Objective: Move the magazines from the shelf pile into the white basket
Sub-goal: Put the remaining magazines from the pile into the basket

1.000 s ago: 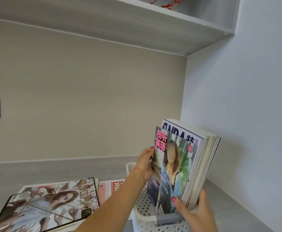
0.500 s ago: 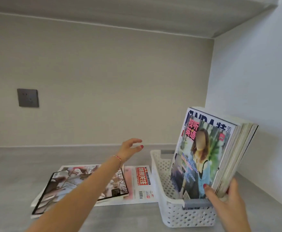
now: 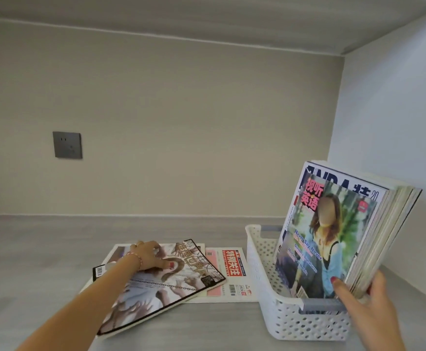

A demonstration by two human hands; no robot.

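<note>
Head camera view, the only one I have: I am looking into a pale grey shelf (image 3: 42,249) recess with a beige back wall, a white side wall on the right and a dark grey wall socket plate (image 3: 67,145) on the back wall to the left.

On the shelf, left of centre, lies a short pile of flat glossy magazines (image 3: 222,269). Its top copy is a black-edged magazine with a pale figure on the cover (image 3: 161,287), turned at an angle to the ones beneath; a white copy with a red title block shows from under it on the right.

My left hand (image 3: 147,254) rests palm down on the far part of that top cover, fingers (image 3: 156,249) spread flat and pressing on the paper, not curled around it. A thin beaded bracelet circles the wrist.

Just right of the pile sits a white perforated plastic basket with grey handles (image 3: 295,323). A thick bundle of magazines standing on edge (image 3: 333,236) fills it, leaning to the right, with a green and blue portrait cover facing me.

My right hand (image 3: 366,300) grips the near lower corner of the bundle, thumb on the front cover, the other fingers behind the back, out of my sight.
</note>
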